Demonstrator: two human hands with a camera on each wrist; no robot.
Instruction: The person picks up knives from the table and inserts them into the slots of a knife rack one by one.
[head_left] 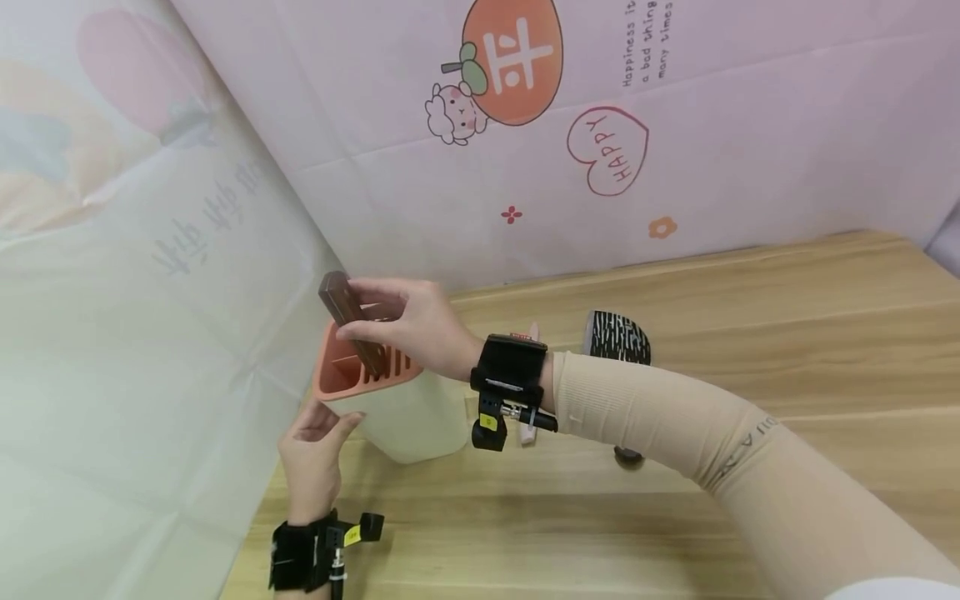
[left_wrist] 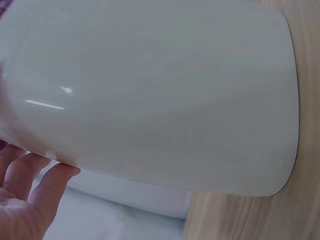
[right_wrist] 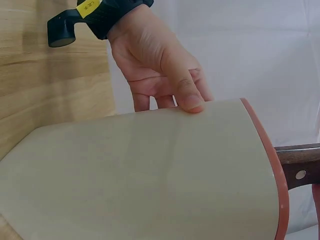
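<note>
A cream knife holder (head_left: pixel 408 421) with an orange slotted top (head_left: pixel 341 379) stands on the table at the left. My right hand (head_left: pixel 420 325) pinches the dark brown wooden handle of a knife (head_left: pixel 347 304) between thumb and fingers, over the slots. In the right wrist view the riveted knife handle (right_wrist: pixel 300 167) sticks out past the orange rim; the blade is mostly hidden. My left hand (head_left: pixel 315 454) grips the holder's near left side just under the rim, thumb on one face. Its fingers (left_wrist: pixel 55 185) press the wall in the left wrist view.
Behind my right wrist lies a slim pale pink thing (head_left: pixel 528 435), partly covered. A black-and-white patterned piece (head_left: pixel 618 337) and a dark rounded end (head_left: pixel 628 457) show on either side of my sleeve. Printed cloth walls (head_left: pixel 390 200) border the wooden table (head_left: pixel 787 317) behind and left.
</note>
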